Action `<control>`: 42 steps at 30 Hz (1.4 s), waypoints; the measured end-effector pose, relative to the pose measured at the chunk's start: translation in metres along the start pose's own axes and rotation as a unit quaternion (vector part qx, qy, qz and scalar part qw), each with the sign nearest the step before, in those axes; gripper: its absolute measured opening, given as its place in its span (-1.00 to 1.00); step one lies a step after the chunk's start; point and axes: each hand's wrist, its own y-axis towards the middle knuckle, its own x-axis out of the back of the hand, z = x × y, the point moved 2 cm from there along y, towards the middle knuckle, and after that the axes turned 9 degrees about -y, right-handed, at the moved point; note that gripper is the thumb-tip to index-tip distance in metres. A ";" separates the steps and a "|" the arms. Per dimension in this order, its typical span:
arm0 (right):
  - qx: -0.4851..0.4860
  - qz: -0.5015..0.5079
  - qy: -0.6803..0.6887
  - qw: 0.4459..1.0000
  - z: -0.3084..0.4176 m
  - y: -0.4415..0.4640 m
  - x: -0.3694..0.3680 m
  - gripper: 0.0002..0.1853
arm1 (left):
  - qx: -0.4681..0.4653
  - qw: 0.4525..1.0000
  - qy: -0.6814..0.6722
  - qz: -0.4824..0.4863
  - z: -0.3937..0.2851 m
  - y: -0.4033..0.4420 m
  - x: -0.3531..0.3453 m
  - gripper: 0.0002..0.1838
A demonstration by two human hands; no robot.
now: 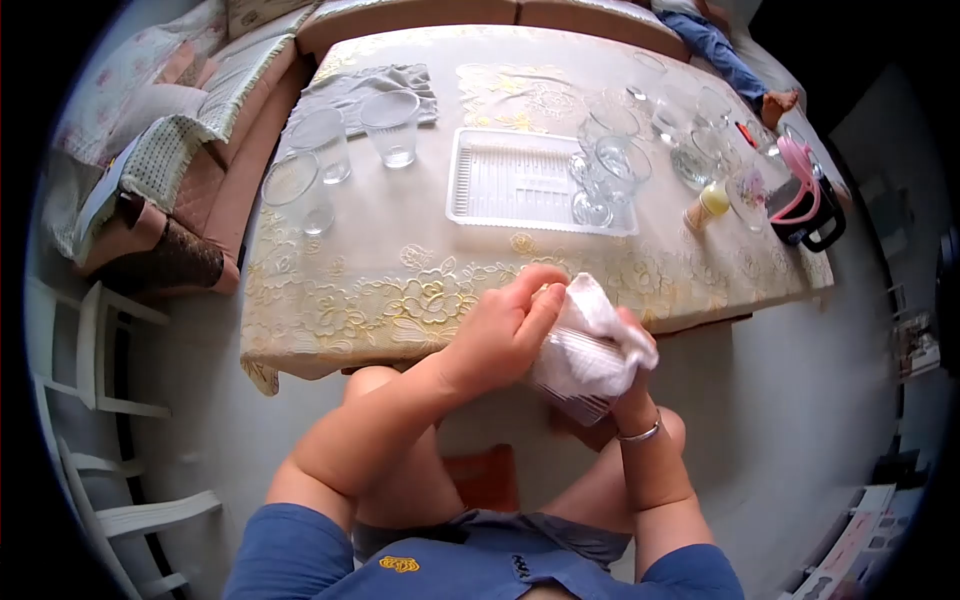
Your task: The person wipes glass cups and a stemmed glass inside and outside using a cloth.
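A clear ribbed glass [572,403] is held over my lap, just off the table's front edge, partly wrapped in a white cloth [592,362]. My left hand [512,325] is closed at the cloth's upper left side, thumb and forefinger pinching it. On the other side my right hand [634,365], with a bracelet at its wrist, is closed around the glass; the cloth hides most of its fingers. Beyond my hands, a white plastic tray [500,215] lies on the table, with several stemmed glasses [622,165] at its right end.
Clear tumblers [392,135] stand at the left beside a grey cloth [340,90]. More glassware [690,165], a small yellow-topped container [708,205] and a black and pink kettle [805,205] are at the right. A person's leg [725,55] rests on the sofa behind.
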 end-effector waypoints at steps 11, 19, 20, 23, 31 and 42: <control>0.009 0.089 -0.146 0.985 -0.005 -0.005 0.004 -0.66 | -0.263 0.962 0.072 -0.015 -0.017 0.003 -0.011 -0.78; -0.124 -0.034 0.129 0.983 -0.003 -0.013 0.007 -0.69 | -0.119 0.991 0.044 0.028 -0.011 0.001 -0.011 -0.70; -0.047 0.030 -0.025 0.998 0.004 -0.012 0.005 -0.62 | -0.213 0.975 0.060 0.019 -0.014 -0.001 -0.010 -0.73; 0.040 0.079 -0.036 0.995 0.005 -0.027 -0.010 -0.50 | -0.390 0.913 0.117 0.016 -0.023 -0.004 -0.011 -0.74; 0.065 0.017 -0.179 0.982 -0.003 -0.004 0.014 -0.70 | 0.038 0.997 0.003 0.060 -0.014 -0.009 0.002 -0.63; 0.075 0.112 -0.158 0.978 0.000 -0.022 -0.005 -0.40 | -0.309 0.947 0.073 0.052 -0.013 -0.012 0.000 -0.47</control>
